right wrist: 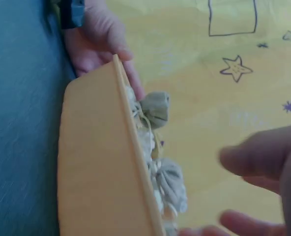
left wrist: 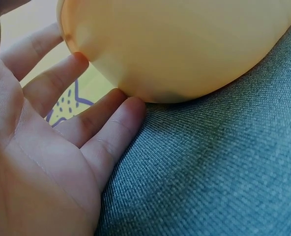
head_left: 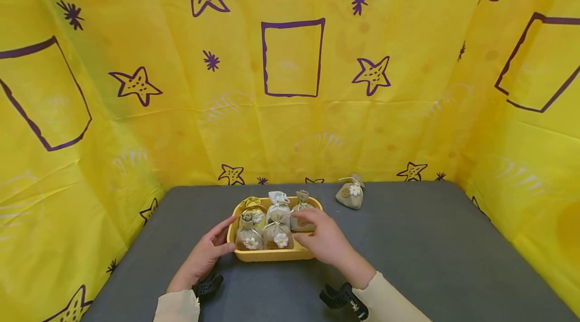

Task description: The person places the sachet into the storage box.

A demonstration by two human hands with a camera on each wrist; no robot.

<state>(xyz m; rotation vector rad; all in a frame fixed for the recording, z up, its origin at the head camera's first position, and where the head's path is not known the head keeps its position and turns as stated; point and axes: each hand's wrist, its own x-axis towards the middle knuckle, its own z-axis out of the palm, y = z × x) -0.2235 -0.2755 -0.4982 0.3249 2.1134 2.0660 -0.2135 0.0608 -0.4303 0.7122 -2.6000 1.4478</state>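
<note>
A yellow plastic tray [head_left: 275, 255] stands on the table with several small drawstring pouches in it. My left hand [head_left: 206, 251] is at its left end; in the left wrist view the fingertips [left wrist: 135, 105] touch the tray's wall [left wrist: 185, 44]. My right hand [head_left: 328, 239] hovers over the tray's right end, thumb and fingers apart. Nearest to it are a beige pouch [head_left: 277, 234] with a white flower and a grey-brown pouch [head_left: 301, 206] behind, partly hidden by the fingers. A grey pouch [head_left: 248, 236], a yellow pouch [head_left: 258, 219] and a white pouch [head_left: 278, 198] fill the left and middle.
Another beige pouch [head_left: 351, 196] with a white flower lies on the dark grey table [head_left: 408, 251], behind and right of the tray. A yellow cloth [head_left: 290, 136] with purple drawings hangs round the table's back and sides.
</note>
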